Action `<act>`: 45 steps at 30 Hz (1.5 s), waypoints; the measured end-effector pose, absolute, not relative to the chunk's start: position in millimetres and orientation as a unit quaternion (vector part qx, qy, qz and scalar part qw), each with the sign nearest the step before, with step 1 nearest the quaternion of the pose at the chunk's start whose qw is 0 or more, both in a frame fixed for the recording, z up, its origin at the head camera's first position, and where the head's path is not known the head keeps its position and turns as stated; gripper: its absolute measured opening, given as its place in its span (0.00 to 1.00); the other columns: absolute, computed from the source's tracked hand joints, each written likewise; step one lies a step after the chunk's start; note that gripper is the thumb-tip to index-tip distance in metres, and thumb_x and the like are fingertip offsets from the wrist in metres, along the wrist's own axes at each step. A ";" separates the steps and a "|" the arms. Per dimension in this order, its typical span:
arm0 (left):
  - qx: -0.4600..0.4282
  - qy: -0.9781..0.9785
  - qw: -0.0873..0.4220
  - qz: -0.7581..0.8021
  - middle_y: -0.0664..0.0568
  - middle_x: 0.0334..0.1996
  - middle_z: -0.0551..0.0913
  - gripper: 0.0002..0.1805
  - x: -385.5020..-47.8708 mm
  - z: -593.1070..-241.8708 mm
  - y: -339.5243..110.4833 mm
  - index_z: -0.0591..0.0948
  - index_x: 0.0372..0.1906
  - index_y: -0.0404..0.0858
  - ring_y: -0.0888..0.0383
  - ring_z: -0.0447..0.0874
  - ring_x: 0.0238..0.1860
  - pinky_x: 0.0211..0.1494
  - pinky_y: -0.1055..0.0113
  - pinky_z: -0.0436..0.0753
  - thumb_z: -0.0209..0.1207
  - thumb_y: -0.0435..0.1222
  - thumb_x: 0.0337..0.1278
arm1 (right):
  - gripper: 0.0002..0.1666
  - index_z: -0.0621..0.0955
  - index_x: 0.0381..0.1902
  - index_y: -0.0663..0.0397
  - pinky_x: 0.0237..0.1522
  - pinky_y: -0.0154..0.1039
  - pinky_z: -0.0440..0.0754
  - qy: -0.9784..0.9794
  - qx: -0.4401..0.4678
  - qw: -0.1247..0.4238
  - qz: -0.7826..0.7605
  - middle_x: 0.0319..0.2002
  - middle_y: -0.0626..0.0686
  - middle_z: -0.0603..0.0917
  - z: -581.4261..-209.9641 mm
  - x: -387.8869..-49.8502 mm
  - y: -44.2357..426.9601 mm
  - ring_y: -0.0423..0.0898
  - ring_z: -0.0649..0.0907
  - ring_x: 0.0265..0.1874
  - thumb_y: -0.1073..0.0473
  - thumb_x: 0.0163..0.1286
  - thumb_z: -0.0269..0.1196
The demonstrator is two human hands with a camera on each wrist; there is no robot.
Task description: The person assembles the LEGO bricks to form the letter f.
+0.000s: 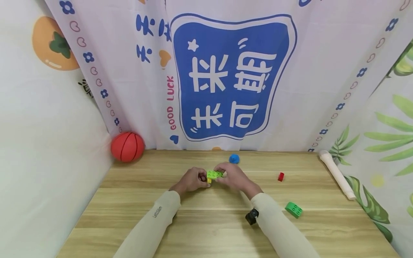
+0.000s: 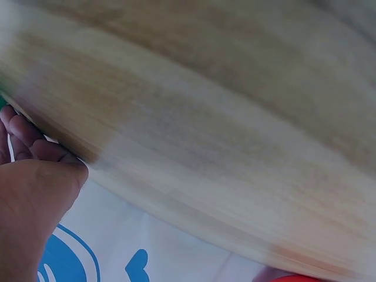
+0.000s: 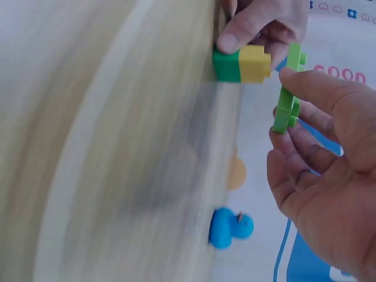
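My left hand [image 1: 193, 179] is low over the table, its thumb and fingers gripping a small stack. As the right wrist view shows, the stack is a green brick [image 3: 227, 66] with a yellow brick [image 3: 252, 63] on top, studs up. Just above the yellow brick, my right hand [image 1: 233, 175] pinches a light green building plate [image 3: 286, 100] between thumb and fingers. A narrow gap shows between plate and yellow brick in that view. Only part of the left hand [image 2: 41, 182] appears in the left wrist view; its stack is hidden there.
A blue toy duck [image 1: 234, 158] sits behind my right hand. To the right lie a small red brick [image 1: 281, 176], a green curved brick [image 1: 294, 209] and a white microphone-shaped object [image 1: 337, 174]. A red ball [image 1: 127, 147] rests at the table's back left corner. Printed curtains surround the table.
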State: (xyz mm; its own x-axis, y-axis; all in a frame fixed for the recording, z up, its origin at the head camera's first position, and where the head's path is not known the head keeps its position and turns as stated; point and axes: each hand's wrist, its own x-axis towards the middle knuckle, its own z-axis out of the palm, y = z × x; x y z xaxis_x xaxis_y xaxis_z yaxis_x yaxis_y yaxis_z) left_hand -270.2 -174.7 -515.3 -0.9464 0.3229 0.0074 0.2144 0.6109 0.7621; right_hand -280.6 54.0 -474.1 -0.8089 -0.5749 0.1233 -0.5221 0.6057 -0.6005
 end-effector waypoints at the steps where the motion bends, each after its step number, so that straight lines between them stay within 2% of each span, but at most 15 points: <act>1: 0.148 0.897 0.065 0.412 0.54 0.32 0.86 0.11 -270.0 -515.6 -174.5 0.88 0.41 0.38 0.62 0.78 0.34 0.42 0.70 0.80 0.79 0.34 0.57 | 0.16 0.88 0.53 0.52 0.59 0.52 0.85 0.893 -0.309 0.041 -0.324 0.51 0.52 0.90 -472.9 -281.3 49.7 0.49 0.87 0.51 0.61 0.69 0.75; 8: 0.132 0.907 0.067 0.394 0.53 0.40 0.90 0.14 -268.6 -514.9 -171.8 0.89 0.45 0.39 0.61 0.81 0.41 0.53 0.61 0.83 0.79 0.36 0.56 | 0.17 0.89 0.53 0.52 0.57 0.50 0.85 0.894 -0.315 0.048 -0.315 0.51 0.52 0.91 -473.4 -285.2 35.0 0.49 0.86 0.50 0.63 0.68 0.76; 20: 0.136 0.906 0.064 0.396 0.54 0.33 0.86 0.13 -268.8 -514.0 -174.2 0.87 0.39 0.38 0.60 0.77 0.36 0.44 0.67 0.78 0.80 0.36 0.55 | 0.18 0.91 0.54 0.49 0.56 0.48 0.85 0.902 -0.295 0.062 -0.310 0.52 0.52 0.90 -474.1 -287.9 36.3 0.48 0.85 0.50 0.62 0.66 0.78; 31: 0.143 0.908 0.065 0.389 0.54 0.32 0.85 0.12 -268.0 -512.1 -173.8 0.87 0.40 0.38 0.60 0.77 0.35 0.42 0.69 0.77 0.80 0.36 0.56 | 0.18 0.92 0.53 0.50 0.54 0.47 0.86 0.906 -0.296 0.053 -0.299 0.50 0.52 0.91 -472.3 -285.4 36.6 0.47 0.86 0.49 0.63 0.64 0.79; 45: 0.131 0.909 0.057 0.391 0.52 0.33 0.86 0.12 -265.7 -512.3 -170.6 0.87 0.40 0.38 0.60 0.77 0.36 0.44 0.67 0.78 0.80 0.36 0.56 | 0.20 0.91 0.53 0.52 0.57 0.47 0.86 0.913 -0.278 0.070 -0.291 0.54 0.54 0.91 -473.5 -286.9 33.9 0.49 0.87 0.52 0.64 0.63 0.79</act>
State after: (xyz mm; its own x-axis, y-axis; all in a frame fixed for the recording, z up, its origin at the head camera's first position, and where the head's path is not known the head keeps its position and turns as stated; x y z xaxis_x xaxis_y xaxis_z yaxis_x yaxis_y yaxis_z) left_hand -265.7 -170.6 -512.3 -0.9591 0.2832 -0.0004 0.1944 0.6592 0.7264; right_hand -286.9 33.9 -473.5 -0.8352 -0.5489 0.0334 -0.4672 0.6763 -0.5695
